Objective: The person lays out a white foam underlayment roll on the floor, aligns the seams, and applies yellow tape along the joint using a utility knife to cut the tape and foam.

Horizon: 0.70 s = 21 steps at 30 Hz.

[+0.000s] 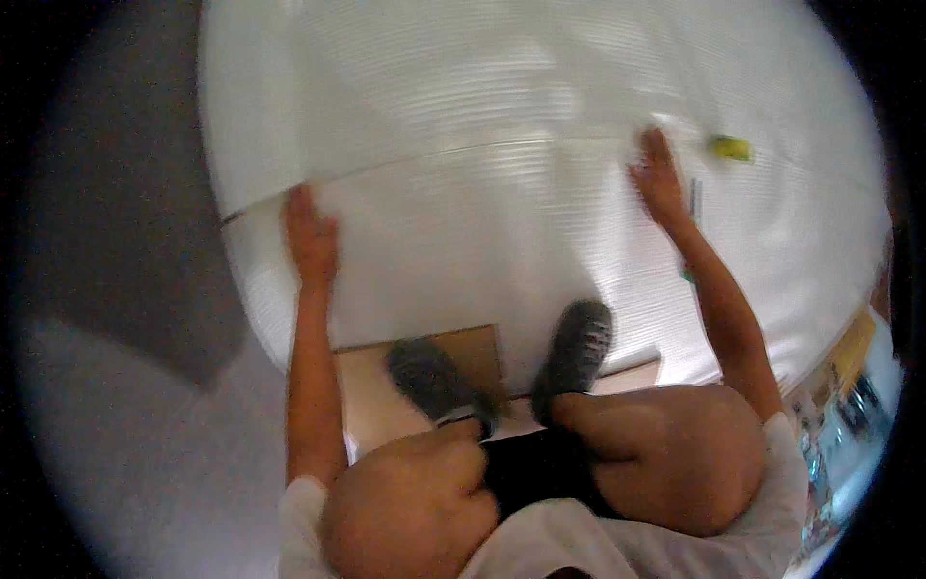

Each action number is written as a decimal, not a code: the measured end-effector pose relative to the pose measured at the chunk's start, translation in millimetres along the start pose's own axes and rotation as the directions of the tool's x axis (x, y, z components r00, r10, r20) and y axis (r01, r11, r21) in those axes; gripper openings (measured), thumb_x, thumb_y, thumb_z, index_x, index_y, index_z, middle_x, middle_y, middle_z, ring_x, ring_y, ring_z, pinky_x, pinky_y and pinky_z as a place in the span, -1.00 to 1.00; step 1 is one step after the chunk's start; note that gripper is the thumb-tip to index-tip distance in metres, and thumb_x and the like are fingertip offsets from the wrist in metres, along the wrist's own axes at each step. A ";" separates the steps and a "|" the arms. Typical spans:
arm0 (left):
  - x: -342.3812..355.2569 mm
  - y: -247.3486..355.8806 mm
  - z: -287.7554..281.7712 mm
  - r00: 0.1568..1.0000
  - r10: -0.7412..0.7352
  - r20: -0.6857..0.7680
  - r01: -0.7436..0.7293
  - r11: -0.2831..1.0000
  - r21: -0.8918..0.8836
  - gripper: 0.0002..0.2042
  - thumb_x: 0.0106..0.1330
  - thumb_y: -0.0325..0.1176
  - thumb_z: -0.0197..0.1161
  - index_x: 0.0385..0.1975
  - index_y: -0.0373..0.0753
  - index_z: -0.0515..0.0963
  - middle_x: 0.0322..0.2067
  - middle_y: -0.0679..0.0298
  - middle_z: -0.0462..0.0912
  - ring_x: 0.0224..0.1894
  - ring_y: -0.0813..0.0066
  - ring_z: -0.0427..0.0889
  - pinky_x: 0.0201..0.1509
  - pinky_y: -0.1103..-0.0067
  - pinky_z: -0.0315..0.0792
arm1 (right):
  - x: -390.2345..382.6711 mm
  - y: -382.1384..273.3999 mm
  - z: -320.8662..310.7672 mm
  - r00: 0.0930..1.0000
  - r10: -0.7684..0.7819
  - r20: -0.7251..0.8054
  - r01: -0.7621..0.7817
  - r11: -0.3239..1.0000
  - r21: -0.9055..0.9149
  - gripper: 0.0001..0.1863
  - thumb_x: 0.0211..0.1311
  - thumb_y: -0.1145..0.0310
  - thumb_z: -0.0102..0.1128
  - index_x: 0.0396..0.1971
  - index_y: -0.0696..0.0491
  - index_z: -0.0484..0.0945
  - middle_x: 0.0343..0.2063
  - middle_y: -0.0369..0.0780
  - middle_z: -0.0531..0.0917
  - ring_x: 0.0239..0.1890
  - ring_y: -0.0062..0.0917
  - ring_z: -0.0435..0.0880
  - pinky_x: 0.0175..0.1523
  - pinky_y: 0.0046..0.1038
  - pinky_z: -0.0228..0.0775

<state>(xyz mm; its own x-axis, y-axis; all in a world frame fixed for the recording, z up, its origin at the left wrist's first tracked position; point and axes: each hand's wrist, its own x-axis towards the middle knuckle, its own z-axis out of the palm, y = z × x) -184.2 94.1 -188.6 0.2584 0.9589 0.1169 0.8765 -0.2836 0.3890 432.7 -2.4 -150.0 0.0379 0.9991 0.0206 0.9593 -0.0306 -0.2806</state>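
A broad white ribbed sheet (434, 241), glossy like packing foam, spreads out in front of me, with a dark seam or edge line running across it. My left hand (311, 241) lies flat near the sheet's left side, fingers stretched toward that line and thumb apart. Farther right, my right hand (660, 185) rests on or just over the sheet with its fingers extended, slightly blurred. Neither hand holds anything. Close to the right wrist is a thin grey strip-like object (695, 198), partly hidden by the arm. A small yellow-green item (731, 148) sits right of my right hand.
I squat with one grey shoe (579, 347) on the sheet and the other shoe (429, 376) on a brown cardboard piece (371, 396). Grey floor (125, 241) borders the sheet on the left. Blurred clutter (849, 434) stands at the lower right.
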 end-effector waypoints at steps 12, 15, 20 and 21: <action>-58.4 -103.9 -104.9 0.986 -0.096 -0.134 0.161 0.742 0.651 -0.38 0.53 -0.11 0.10 0.39 -0.50 0.26 0.42 -0.24 0.25 0.52 -0.09 0.15 0.61 0.16 -0.03 | -5.9 -20.2 48.6 0.979 -0.179 0.097 0.184 0.981 -0.053 -0.24 0.49 0.09 0.10 0.52 0.14 0.10 0.56 0.00 0.02 0.61 -0.17 -0.09 0.64 -0.23 -0.17; -65.7 -49.9 -92.8 0.907 -0.420 0.022 0.340 0.764 0.549 -0.41 0.55 -0.12 0.10 0.32 -0.56 0.33 0.36 -0.28 0.32 0.43 -0.16 0.28 0.54 0.19 0.15 | -44.4 -18.2 12.2 0.997 0.074 0.022 -0.074 0.997 0.001 -0.28 0.40 0.09 0.23 0.41 0.17 0.27 0.42 0.01 0.32 0.47 -0.12 0.26 0.51 -0.12 0.15; -6.1 52.2 -5.3 0.943 0.234 0.235 -0.286 0.934 0.214 -0.37 0.43 -0.23 0.20 0.41 -0.43 0.24 0.42 -0.10 0.28 0.46 -0.07 0.26 0.55 0.20 0.16 | -134.4 18.1 -33.1 0.812 0.525 -0.254 -0.565 0.816 -0.120 -0.20 0.13 0.15 0.49 0.30 0.21 0.37 0.18 0.02 0.48 0.26 -0.10 0.40 0.40 -0.08 0.20; -4.0 85.9 2.0 0.874 0.399 0.278 -0.447 0.884 0.136 -0.36 0.40 -0.25 0.23 0.42 -0.40 0.24 0.43 -0.07 0.28 0.47 -0.05 0.26 0.55 0.20 0.16 | -144.1 22.2 -35.3 0.768 0.585 -0.262 -0.624 0.775 -0.100 -0.20 0.11 0.14 0.50 0.27 0.23 0.38 0.15 0.02 0.49 0.25 -0.11 0.40 0.39 -0.09 0.20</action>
<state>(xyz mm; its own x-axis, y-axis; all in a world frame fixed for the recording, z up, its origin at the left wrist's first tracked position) -109.2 65.9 -157.5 0.6883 0.7254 0.0034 0.7147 -0.6790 0.1678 458.4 -148.1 -125.3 0.6636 0.7410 0.1027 0.7474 -0.6506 -0.1347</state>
